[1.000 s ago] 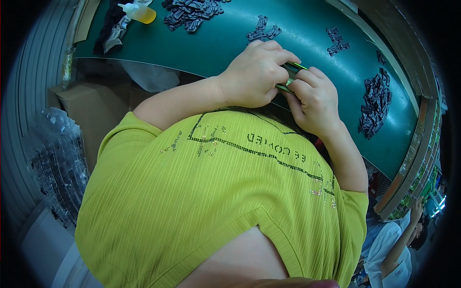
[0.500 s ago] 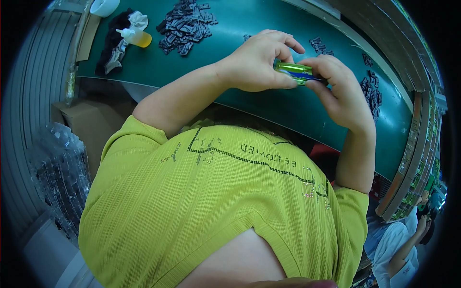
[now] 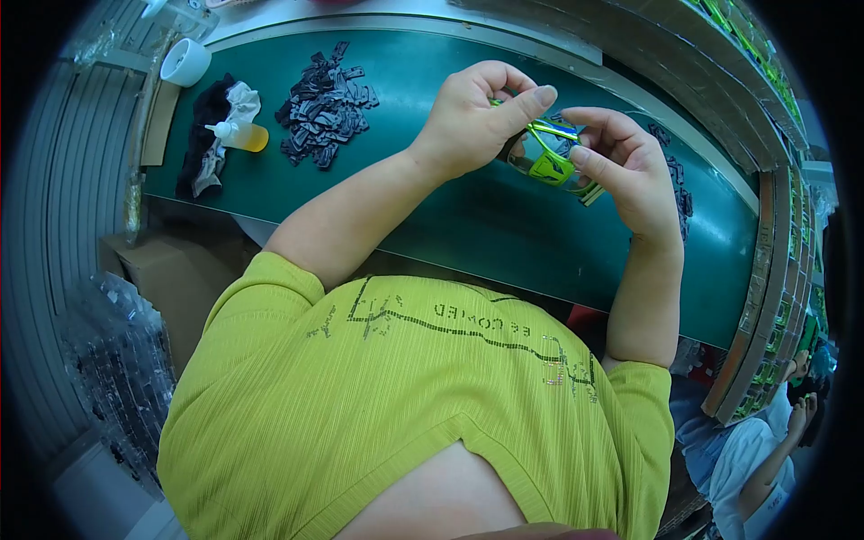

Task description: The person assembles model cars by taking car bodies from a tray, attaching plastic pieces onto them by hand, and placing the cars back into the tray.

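Over the green tabletop [image 3: 432,216] my left hand [image 3: 477,117] pinches a glossy bright green plastic piece [image 3: 551,169], its thumb on top near the upper left end. Blue trim and a see-through part show on the piece, which looks like an openwork frame; its exact kind I cannot tell. From the other side my right hand [image 3: 630,166] grips its right end between thumb and bent fingers. Several small dark flat parts [image 3: 675,180] lie beyond my right hand, partly hidden by it.
A pile of dark grey plastic parts [image 3: 328,112] lies on the left of the table. Beside it are a squeeze bottle [image 3: 240,136] with yellow liquid, a dark cloth [image 3: 209,108] and a white cup-like roll [image 3: 186,63]. A wooden-edged rack [image 3: 751,297] borders the right; a person [image 3: 751,459] is beyond.
The green piece has been turned and tilted, so its open frame side now shows. My right hand has come slightly lower and left. The whole view has shifted, showing more of the table's far edge.
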Action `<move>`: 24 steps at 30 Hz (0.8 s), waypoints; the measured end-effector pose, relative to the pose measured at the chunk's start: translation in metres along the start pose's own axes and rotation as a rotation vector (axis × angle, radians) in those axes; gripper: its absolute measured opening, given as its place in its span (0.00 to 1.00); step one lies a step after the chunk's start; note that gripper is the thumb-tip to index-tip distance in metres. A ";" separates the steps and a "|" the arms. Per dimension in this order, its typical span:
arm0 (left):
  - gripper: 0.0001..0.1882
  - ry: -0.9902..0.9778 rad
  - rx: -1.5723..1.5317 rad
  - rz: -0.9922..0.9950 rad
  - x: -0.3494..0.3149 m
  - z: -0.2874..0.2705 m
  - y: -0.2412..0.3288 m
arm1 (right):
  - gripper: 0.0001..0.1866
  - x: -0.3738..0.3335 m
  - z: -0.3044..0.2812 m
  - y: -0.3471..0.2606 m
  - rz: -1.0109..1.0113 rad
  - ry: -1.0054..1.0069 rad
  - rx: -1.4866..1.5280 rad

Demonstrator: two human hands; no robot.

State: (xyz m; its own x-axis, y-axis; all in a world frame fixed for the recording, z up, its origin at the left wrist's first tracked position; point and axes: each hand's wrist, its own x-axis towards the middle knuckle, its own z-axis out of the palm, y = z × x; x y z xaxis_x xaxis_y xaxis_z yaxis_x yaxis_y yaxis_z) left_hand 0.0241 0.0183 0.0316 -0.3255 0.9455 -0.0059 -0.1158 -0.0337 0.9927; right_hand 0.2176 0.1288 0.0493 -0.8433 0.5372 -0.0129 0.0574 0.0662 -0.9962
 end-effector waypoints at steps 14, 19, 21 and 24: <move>0.15 -0.115 -0.226 -0.268 -0.005 -0.007 -0.008 | 0.09 0.005 0.012 0.009 -0.356 0.043 -0.632; 0.18 -0.315 -0.340 -0.500 -0.010 -0.015 -0.006 | 0.06 0.002 0.012 0.007 -0.407 -0.040 -0.602; 0.21 -0.319 -0.448 -0.541 -0.011 -0.015 0.002 | 0.06 0.001 0.010 0.003 -0.281 -0.029 -0.439; 0.21 -0.278 -0.503 -0.547 -0.012 -0.012 0.000 | 0.07 0.002 0.007 0.008 -0.316 -0.003 -0.392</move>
State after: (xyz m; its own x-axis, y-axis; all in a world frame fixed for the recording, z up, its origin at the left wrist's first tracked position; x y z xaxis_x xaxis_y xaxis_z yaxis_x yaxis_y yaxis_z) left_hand 0.0173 0.0028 0.0308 0.1385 0.9140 -0.3814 -0.6236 0.3797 0.6834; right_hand 0.2127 0.1249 0.0411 -0.8536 0.4372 0.2834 -0.0056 0.5362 -0.8441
